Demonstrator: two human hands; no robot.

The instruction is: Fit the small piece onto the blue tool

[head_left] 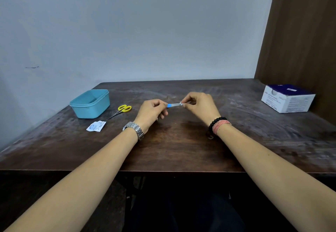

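Dark wooden table (181, 146) carries tub (90, 104), scissors (122, 110), wrapper (96, 126), box (288, 98).

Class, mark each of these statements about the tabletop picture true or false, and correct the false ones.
1. Both hands hold the small strip. True: the left hand and right hand pinch the strip at its ends.
2. The scissors have red handles. False: the scissors have yellow handles.
3. The blue tub stands left of the scissors. True.
4. The white box lies inside the tub. False: the white box sits on the table's right side.
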